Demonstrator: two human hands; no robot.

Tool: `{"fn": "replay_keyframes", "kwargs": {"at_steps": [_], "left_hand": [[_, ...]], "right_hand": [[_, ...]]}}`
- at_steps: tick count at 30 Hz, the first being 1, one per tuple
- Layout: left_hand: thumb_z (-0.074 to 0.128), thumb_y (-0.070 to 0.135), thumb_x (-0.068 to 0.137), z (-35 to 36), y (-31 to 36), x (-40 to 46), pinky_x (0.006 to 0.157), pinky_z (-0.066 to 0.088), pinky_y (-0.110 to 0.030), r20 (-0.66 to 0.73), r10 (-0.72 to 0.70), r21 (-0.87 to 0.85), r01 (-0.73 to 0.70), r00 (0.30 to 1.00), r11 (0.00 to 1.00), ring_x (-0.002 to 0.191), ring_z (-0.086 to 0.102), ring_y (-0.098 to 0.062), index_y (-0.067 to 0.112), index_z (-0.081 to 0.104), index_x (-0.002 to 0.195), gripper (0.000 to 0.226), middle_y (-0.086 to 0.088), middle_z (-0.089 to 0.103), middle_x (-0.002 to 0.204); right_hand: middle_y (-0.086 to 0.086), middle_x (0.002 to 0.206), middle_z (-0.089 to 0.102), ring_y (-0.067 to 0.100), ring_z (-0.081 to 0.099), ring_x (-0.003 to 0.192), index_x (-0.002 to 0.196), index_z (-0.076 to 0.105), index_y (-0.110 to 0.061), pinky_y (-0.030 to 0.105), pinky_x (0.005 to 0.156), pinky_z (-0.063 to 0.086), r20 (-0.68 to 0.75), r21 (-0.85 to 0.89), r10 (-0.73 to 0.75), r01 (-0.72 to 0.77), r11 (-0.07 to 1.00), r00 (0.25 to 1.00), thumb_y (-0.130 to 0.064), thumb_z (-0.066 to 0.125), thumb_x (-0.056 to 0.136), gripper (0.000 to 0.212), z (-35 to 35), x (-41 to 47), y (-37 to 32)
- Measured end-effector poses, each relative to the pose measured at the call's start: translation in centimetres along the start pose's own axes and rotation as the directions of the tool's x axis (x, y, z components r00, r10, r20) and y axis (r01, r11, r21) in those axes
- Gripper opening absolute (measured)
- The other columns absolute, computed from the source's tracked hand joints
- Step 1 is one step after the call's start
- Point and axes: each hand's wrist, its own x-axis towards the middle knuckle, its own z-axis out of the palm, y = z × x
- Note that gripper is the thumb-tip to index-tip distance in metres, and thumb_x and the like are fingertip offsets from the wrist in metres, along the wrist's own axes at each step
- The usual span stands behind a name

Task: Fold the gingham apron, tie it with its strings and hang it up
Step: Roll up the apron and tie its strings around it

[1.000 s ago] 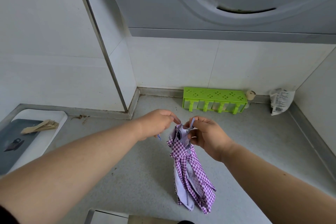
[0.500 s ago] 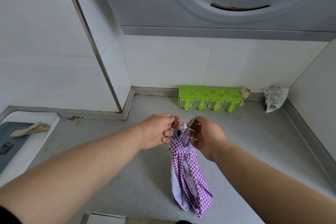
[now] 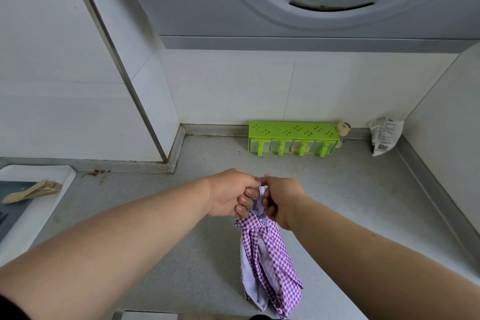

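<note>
At frame centre, the left hand (image 3: 228, 193) and right hand (image 3: 281, 200) both pinch the top of the apron (image 3: 267, 262), a soft purple-checked bundle hanging below them.

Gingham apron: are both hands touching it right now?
Touching. The head view shows the left hand and right hand with fingers curled round the top of the gingham apron.
</note>
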Motion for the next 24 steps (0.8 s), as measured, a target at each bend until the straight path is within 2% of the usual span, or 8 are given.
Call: {"fn": "replay_keyframes", "kwargs": {"at_steps": [4,7,9,13,15,19,22,24], "left_hand": [[0.039,0.019,0.105,-0.4,0.0,0.6,0.049,0.021,-0.025,0.016,-0.079,0.025,0.079,0.997,0.997,0.051,0.021,-0.010,0.024,0.040,0.071,0.035,0.004,0.024,0.065],[0.037,0.016,0.099,-0.5,0.0,0.7,0.049,0.021,-0.025,0.008,-0.099,-0.027,0.099,0.995,0.995,0.053,0.020,-0.011,0.023,0.040,0.066,0.035,0.004,0.023,0.066],[0.034,0.014,0.095,-0.6,0.0,0.8,0.048,0.021,-0.025,-0.008,-0.088,-0.082,0.087,0.996,0.993,0.052,0.020,-0.011,0.023,0.041,0.061,0.036,0.004,0.026,0.064],[0.033,0.014,0.092,-0.7,-0.2,0.9,0.047,0.021,-0.025,-0.022,-0.065,-0.118,0.062,0.998,0.991,0.051,0.021,-0.012,0.021,0.040,0.063,0.031,0.002,0.027,0.062],[0.034,0.015,0.092,-0.7,-0.2,0.9,0.047,0.022,-0.025,-0.023,-0.064,-0.140,0.060,0.998,0.988,0.052,0.022,-0.013,0.020,0.040,0.068,0.026,0.002,0.028,0.063],[0.035,0.021,0.092,-0.8,-0.2,1.0,0.050,0.021,-0.025,-0.002,-0.067,-0.159,0.066,0.998,0.985,0.053,0.022,-0.012,0.020,0.040,0.071,0.021,0.002,0.029,0.065],[0.035,0.022,0.093,-0.8,-0.2,1.0,0.050,0.021,-0.025,-0.004,-0.058,-0.189,0.056,0.998,0.980,0.054,0.021,-0.011,0.019,0.042,0.077,0.018,0.003,0.029,0.065],[0.034,0.021,0.094,-0.8,-0.2,1.1,0.050,0.020,-0.025,-0.013,-0.056,-0.187,0.053,0.998,0.981,0.053,0.021,-0.011,0.019,0.043,0.077,0.019,0.003,0.029,0.065]], "right_hand": [[0.003,0.047,0.048,0.019,0.045,0.040,0.092,0.062,-0.002,0.028,0.046,0.037,0.008,-0.308,-0.254,0.244,0.919,0.967,-0.044,0.045,0.107,0.048,0.0,0.9,0.0],[0.004,0.066,0.058,0.023,0.053,0.060,0.089,0.060,-0.009,0.037,0.065,0.045,0.045,-0.434,-0.376,0.357,0.827,0.926,-0.051,0.044,0.102,0.047,0.2,1.6,0.4],[0.004,0.076,0.061,0.023,0.055,0.067,0.089,0.061,-0.016,0.038,0.070,0.047,0.107,-0.436,-0.359,0.369,0.821,0.927,-0.043,0.043,0.102,0.036,0.2,1.7,0.6],[0.005,0.088,0.073,0.016,0.061,0.067,0.101,0.075,-0.017,0.028,0.062,0.046,0.167,-0.469,-0.399,0.428,0.773,0.902,-0.016,0.045,0.105,0.031,-0.4,1.4,0.9],[0.003,0.093,0.075,0.015,0.067,0.072,0.107,0.076,-0.021,0.025,0.061,0.051,0.165,-0.477,-0.444,0.465,0.746,0.881,-0.015,0.050,0.105,0.027,-0.5,1.3,1.1],[0.004,0.083,0.072,0.017,0.066,0.066,0.097,0.066,-0.027,0.035,0.060,0.053,0.145,-0.441,-0.518,0.523,0.729,0.843,-0.015,0.059,0.100,0.014,-0.9,1.5,1.3],[0.001,0.084,0.073,0.015,0.065,0.066,0.093,0.069,-0.026,0.029,0.059,0.052,0.208,-0.509,-0.497,0.527,0.680,0.842,-0.013,0.055,0.102,0.021,-1.0,1.2,0.9],[0.004,0.084,0.075,0.015,0.065,0.067,0.095,0.072,-0.023,0.035,0.064,0.055,0.239,-0.497,-0.451,0.508,0.704,0.860,-0.012,0.052,0.100,0.023,-1.3,1.1,0.7]]}}
